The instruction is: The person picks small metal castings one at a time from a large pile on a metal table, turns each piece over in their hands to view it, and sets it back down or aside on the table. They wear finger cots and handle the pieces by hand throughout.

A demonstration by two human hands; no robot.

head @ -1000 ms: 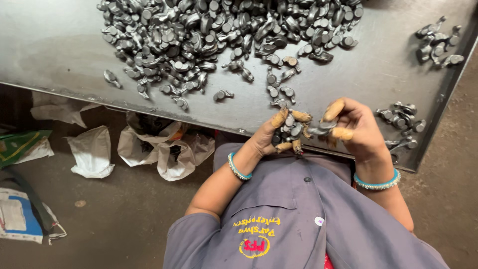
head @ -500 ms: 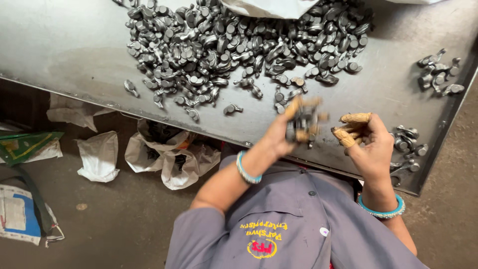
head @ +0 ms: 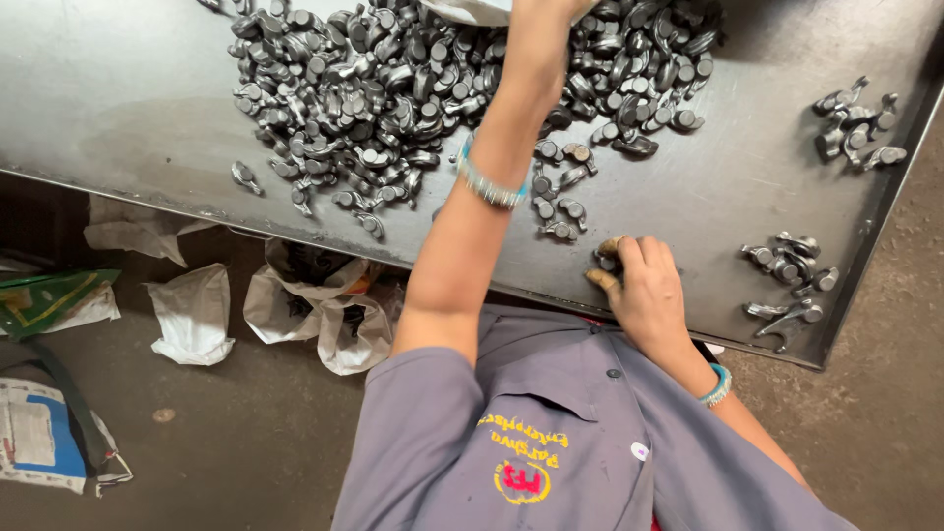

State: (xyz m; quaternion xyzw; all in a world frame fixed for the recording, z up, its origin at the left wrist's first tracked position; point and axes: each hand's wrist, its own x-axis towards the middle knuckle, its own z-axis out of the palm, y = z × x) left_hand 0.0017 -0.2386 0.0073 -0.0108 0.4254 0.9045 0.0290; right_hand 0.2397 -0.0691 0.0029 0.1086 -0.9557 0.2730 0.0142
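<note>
A big pile of small dark metal parts [head: 393, 88] lies on a grey steel table [head: 128, 108]. My left hand [head: 539, 12] reaches far across the pile. It is cut off by the top edge, so its fingers are hidden. A beaded bracelet sits on that wrist. My right hand [head: 641, 290] rests near the table's front edge. Its fingers are curled over a few metal parts [head: 605, 259]. Loose parts [head: 560, 211] lie between my two arms.
Two small groups of parts lie apart on the right, one near the front corner [head: 792, 280] and one farther back [head: 855, 123]. The table has a raised rim. On the floor below are crumpled white bags [head: 192, 315], a green packet [head: 49, 295] and a printed sack [head: 39, 433].
My left hand, which held a clump of parts near my chest, has stretched out over the pile to the far side. My right hand has dropped onto the table's front edge.
</note>
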